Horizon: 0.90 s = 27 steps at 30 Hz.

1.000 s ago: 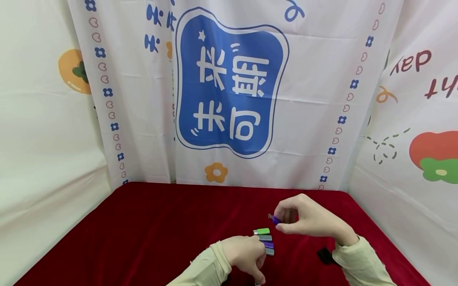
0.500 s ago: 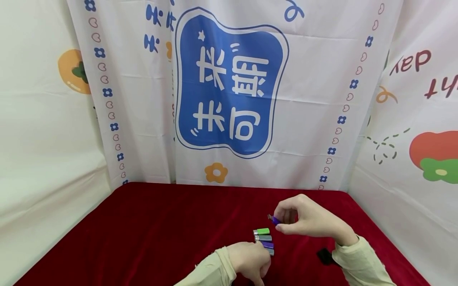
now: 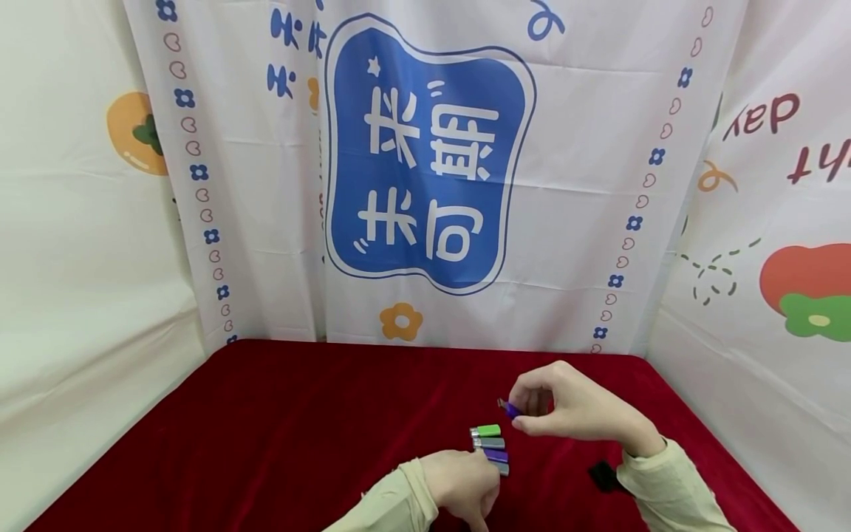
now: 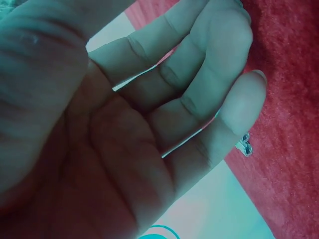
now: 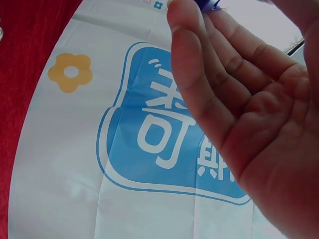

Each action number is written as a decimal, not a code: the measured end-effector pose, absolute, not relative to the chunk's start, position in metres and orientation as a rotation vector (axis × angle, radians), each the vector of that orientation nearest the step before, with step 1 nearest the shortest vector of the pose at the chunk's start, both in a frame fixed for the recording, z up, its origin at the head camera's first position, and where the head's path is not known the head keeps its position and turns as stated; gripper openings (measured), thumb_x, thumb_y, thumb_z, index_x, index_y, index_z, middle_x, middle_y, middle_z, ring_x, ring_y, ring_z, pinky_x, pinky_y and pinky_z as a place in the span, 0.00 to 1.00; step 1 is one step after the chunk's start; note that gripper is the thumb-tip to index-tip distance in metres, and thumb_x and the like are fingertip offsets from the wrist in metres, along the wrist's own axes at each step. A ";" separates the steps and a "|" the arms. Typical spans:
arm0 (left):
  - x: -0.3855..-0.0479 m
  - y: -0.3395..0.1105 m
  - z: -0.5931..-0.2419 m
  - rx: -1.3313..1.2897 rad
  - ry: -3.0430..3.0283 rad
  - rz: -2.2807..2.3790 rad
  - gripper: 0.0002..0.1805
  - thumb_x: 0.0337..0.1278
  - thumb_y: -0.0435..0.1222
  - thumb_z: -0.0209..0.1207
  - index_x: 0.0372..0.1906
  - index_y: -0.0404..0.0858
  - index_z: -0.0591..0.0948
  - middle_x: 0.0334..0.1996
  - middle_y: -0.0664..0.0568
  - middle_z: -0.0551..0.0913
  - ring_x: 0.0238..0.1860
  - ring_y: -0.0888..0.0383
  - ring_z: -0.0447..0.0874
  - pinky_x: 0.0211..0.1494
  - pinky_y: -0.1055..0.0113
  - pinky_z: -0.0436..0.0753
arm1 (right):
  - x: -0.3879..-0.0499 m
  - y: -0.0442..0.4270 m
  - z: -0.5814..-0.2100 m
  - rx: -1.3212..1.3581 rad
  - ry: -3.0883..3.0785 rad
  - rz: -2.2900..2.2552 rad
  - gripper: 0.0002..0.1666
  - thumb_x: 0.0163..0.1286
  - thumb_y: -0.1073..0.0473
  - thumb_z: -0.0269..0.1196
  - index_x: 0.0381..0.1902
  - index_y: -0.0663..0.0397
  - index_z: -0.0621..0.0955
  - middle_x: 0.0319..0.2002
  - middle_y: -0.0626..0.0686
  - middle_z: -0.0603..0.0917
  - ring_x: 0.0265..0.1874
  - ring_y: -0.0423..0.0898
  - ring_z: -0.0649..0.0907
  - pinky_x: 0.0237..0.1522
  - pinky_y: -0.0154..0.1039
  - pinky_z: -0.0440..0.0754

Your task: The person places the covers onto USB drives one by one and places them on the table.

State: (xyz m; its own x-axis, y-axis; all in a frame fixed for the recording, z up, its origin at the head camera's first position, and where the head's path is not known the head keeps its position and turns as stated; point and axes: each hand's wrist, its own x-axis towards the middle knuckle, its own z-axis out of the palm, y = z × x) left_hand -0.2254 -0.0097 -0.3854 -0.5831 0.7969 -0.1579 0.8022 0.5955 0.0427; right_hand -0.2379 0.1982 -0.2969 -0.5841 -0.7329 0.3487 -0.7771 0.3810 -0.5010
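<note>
In the head view, my right hand (image 3: 565, 406) pinches a purple lighter (image 3: 512, 409) above the red cloth, metal end pointing left. The right wrist view shows a bit of this purple lighter (image 5: 207, 5) at the fingertips. Beside my left hand (image 3: 462, 484), several lighters lie side by side: a green lighter (image 3: 488, 430), a grey lighter (image 3: 492, 443), a purple lighter (image 3: 496, 457) and another grey one, partly covered by the hand. The left fingers (image 4: 219, 55) bend loosely in the left wrist view; thumb and index tips leave the frame, so any hold there is hidden.
Red velvet cloth (image 3: 299, 428) covers the table, with white printed curtains (image 3: 578, 185) on the far side and both flanks. A black object (image 3: 603, 476) is by the right sleeve. Metal lighter tops (image 4: 244, 144) show past the little finger in the left wrist view.
My left hand has shifted slightly down and right, uncovering the metal end of the upper grey lighter. The right hand holds the purple lighter in the same place.
</note>
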 end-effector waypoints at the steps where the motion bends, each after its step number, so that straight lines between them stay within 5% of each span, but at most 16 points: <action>1: -0.225 -0.010 -0.386 1.348 2.658 -0.050 0.18 0.42 0.49 0.76 0.14 0.50 0.79 0.11 0.69 0.70 0.15 0.73 0.67 0.20 0.77 0.68 | -0.238 0.198 -0.297 1.398 -2.551 0.985 0.06 0.64 0.59 0.70 0.36 0.42 0.84 0.28 0.40 0.82 0.24 0.40 0.81 0.27 0.39 0.82; 9: -0.228 -0.011 -0.387 1.422 2.612 -0.024 0.20 0.47 0.44 0.74 0.11 0.48 0.76 0.07 0.66 0.65 0.11 0.72 0.60 0.16 0.78 0.64 | -0.239 0.200 -0.297 1.404 -2.541 0.982 0.07 0.64 0.59 0.70 0.36 0.39 0.83 0.28 0.40 0.82 0.24 0.40 0.81 0.27 0.39 0.82; 19: -0.232 -0.012 -0.385 1.600 2.654 0.041 0.25 0.41 0.40 0.74 0.07 0.48 0.68 0.06 0.66 0.58 0.10 0.73 0.51 0.14 0.79 0.58 | -0.239 0.202 -0.296 1.403 -2.531 0.978 0.06 0.64 0.59 0.69 0.35 0.41 0.83 0.28 0.40 0.82 0.24 0.40 0.81 0.26 0.39 0.82; 27: -0.244 -0.022 -0.370 1.717 2.628 0.321 0.11 0.51 0.34 0.70 0.22 0.44 0.79 0.14 0.68 0.70 0.17 0.78 0.65 0.24 0.85 0.68 | -0.241 0.206 -0.295 1.391 -2.516 0.960 0.09 0.63 0.62 0.70 0.34 0.40 0.83 0.26 0.40 0.81 0.23 0.40 0.80 0.25 0.37 0.81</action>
State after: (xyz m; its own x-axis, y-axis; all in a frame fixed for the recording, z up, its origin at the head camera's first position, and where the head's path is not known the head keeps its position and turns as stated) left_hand -0.2437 -0.0220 -0.3701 -0.4076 0.9049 0.1223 0.9077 0.3870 0.1621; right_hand -0.2411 0.2061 -0.2946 -0.5739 -0.7246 0.3816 -0.7946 0.3801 -0.4734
